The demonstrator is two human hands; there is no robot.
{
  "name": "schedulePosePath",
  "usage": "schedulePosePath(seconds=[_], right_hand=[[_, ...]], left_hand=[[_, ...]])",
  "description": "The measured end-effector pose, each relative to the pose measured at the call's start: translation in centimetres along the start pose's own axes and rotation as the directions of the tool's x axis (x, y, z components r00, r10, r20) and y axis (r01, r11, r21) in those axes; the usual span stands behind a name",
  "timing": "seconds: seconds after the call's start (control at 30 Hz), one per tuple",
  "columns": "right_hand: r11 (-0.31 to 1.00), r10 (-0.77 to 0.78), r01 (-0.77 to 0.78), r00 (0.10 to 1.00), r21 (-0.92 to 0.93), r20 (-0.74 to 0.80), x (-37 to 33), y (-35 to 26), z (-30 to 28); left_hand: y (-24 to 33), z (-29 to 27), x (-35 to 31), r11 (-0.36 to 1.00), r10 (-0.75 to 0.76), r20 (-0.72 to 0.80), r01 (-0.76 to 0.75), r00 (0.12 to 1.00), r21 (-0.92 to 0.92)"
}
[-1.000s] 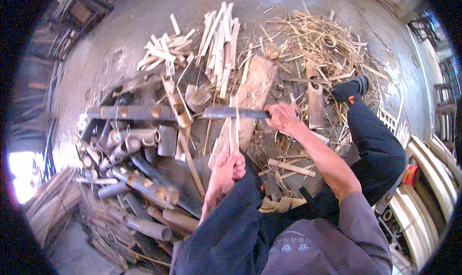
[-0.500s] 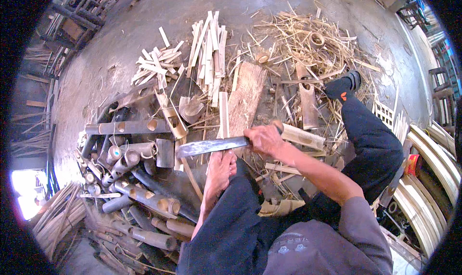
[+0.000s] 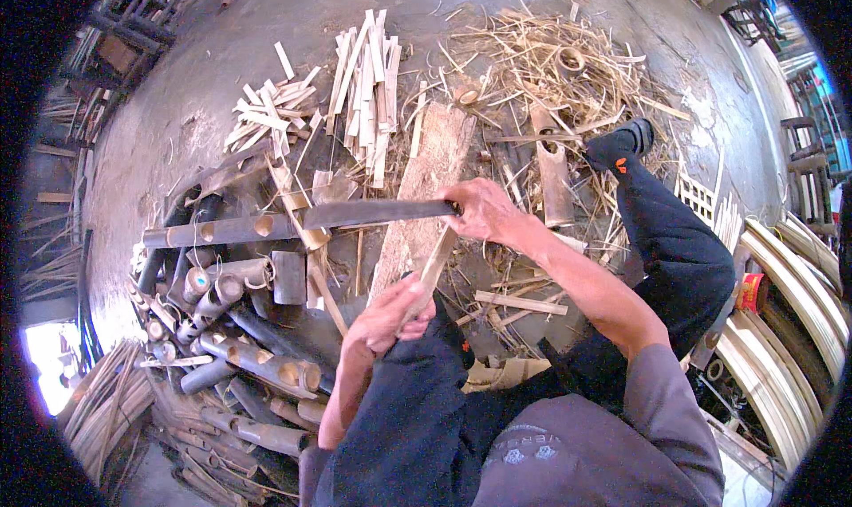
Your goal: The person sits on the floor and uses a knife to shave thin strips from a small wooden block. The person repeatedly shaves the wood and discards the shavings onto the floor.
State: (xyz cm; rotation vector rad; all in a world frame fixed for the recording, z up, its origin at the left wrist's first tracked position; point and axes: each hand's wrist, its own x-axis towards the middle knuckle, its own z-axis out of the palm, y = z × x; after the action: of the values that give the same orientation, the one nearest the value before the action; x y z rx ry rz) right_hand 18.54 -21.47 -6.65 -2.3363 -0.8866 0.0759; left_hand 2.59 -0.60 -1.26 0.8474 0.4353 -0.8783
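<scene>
My right hand (image 3: 485,211) is closed round the handle of a long machete (image 3: 377,212), its dark blade reaching out to the left. In my left hand (image 3: 390,315) is a bamboo strip (image 3: 434,266), gripped at its lower end above my left knee. The strip slants up and to the right, its top close below my right hand; whether it touches the blade there I cannot tell. Under both hands a worn wooden plank (image 3: 435,157) lies on the floor, leading away from me.
Cut bamboo strips (image 3: 366,90) lie ahead, beside a smaller heap of short pieces (image 3: 272,112). Shavings (image 3: 555,59) cover the floor at far right. Bamboo tubes (image 3: 257,365) are piled to my left, and long bent strips (image 3: 763,374) stand at right.
The machete has risen away from my left hand, its blade now nearly level. The strip has swung from upright to slanting right. The whole view has shifted slightly.
</scene>
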Motion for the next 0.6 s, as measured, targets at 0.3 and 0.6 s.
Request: schedulePosePath(seconds=[0.3,0.6], right_hand=[[0.869,0.424,-0.423,0.904,0.258,0.054,-1.3,-4.3,4.3],[0.989,0.031,0.001,0.977,-0.147,0.213,-3.2,-4.6,2.9]], left_hand=[[-1.8,1.1,8.2,0.307,0.945,-0.148,-0.644,0.29,0.701],[-0.8,-0.9,3.8,0.852,0.447,-0.342,-0.51,0.826,-0.119]])
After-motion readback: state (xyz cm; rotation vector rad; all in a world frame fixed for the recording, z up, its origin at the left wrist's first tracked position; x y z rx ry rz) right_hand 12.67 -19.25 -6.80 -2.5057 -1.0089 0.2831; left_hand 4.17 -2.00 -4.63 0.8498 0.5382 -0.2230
